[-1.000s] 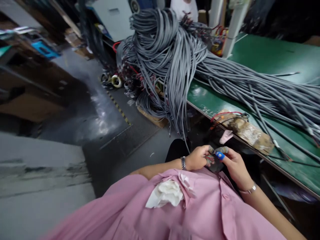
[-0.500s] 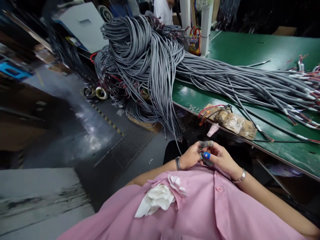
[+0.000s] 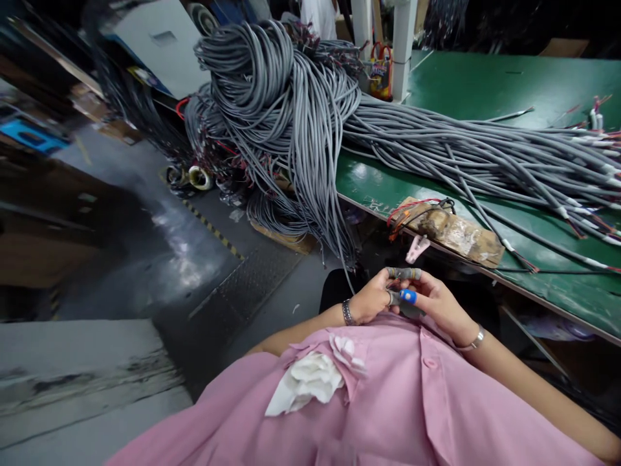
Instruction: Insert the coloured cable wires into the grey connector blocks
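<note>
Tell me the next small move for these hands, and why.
The right hand should probably pinch lightly beside the left hand: their fingers meet there, a grey cable runs down towards the left hand, and what they hold is unclear.

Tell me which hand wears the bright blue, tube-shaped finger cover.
The right hand: the bright blue cover is on its thumb. The left hand, with a dark metal link wristband, shows no blue.

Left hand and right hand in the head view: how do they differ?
The left hand has a dark linked wristband; the right hand has a silver wristband. The right hand has a blue thumb wrap; no blue shows on the left hand. Both have grey finger wraps.
</note>
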`<state>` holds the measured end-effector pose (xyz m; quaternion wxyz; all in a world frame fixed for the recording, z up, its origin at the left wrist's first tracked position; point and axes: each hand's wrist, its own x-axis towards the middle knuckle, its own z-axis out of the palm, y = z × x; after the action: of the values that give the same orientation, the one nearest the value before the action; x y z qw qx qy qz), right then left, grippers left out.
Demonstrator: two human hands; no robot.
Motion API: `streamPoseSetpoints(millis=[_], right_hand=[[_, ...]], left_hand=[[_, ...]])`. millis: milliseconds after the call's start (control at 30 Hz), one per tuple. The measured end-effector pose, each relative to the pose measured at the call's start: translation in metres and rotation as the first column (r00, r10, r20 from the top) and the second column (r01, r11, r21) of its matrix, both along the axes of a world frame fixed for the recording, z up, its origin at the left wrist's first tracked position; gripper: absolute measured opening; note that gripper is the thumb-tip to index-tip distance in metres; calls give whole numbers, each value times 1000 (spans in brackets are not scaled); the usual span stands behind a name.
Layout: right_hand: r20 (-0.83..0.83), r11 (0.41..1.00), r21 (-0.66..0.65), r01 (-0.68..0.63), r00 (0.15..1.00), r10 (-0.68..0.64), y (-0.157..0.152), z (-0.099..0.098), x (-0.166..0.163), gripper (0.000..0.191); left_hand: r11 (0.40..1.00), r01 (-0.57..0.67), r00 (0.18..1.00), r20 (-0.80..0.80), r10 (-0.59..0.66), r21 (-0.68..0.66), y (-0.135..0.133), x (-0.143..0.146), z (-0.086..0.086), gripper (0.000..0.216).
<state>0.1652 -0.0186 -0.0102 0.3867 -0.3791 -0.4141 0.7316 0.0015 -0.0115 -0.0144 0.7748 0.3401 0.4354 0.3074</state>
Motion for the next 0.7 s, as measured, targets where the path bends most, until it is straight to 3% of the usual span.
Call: streamPoseSetpoints(millis=[100,233,367,533,700], right_hand=[[129,994,97,-45,991,32,2,-2,-6,28],[244,983,179,42,966,-86,6,-6,-9,20],[197,989,44,138,970,-144,7,-7,-4,16],[137,980,-7,201,971,-198,3,-10,0,14],[111,984,-88,156,983,-146,3,-6,-4,19]], left_hand=[[997,-14,1000,-5,15,78,-1,2,1,49],[969,21,1000,-11,-19,244,-1,-1,1,59],[972,56,998,-14,-54,227,0,-11,-3,50],[972,84,989,-141,-54,219,-1,-15,-8,34],[940,218,962,-219,-162,263,-3,-12,-8,35]])
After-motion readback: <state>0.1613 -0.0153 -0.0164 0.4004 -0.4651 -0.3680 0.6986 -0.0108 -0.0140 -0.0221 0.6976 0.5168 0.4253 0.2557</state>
